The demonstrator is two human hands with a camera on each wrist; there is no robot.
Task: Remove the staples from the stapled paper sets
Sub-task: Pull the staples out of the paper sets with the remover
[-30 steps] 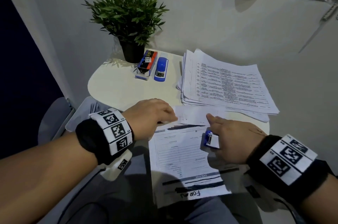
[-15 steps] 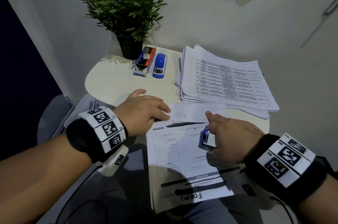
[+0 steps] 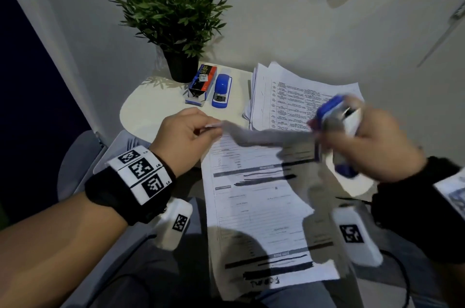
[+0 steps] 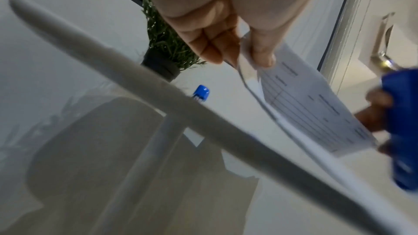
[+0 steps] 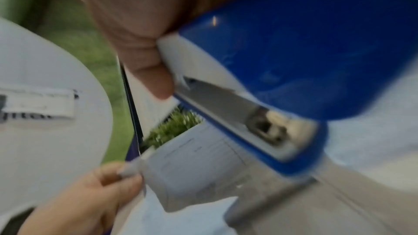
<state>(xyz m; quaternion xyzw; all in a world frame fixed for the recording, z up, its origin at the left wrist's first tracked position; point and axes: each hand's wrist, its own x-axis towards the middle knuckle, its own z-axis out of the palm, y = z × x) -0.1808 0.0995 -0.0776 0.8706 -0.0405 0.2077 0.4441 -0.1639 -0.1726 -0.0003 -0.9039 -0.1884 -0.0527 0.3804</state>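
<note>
My left hand [image 3: 186, 136] pinches the left corner of a printed sheet [image 3: 264, 135] between thumb and fingers [image 4: 262, 54]. The sheet is lifted off the paper set [image 3: 259, 207] that lies in front of me and spans across to my right hand [image 3: 372, 146]. That hand is raised and blurred, and it grips a blue and white stapler [image 3: 337, 111] with its metal underside showing [image 5: 226, 106]. The sheet's right end [image 4: 353, 131] reaches the fingers of the right hand. No staple can be made out.
A thick stack of printed papers [image 3: 302, 91] lies at the back right of the small white table [image 3: 151, 111]. A second blue stapler [image 3: 222, 91], a staple box [image 3: 201, 83] and a potted plant [image 3: 173, 13] stand at the back, by the wall.
Both hands have risen off the paper set. The left now pinches the top sheet's corner and lifts it. The right hand has swung up and to the right with the stapler.
</note>
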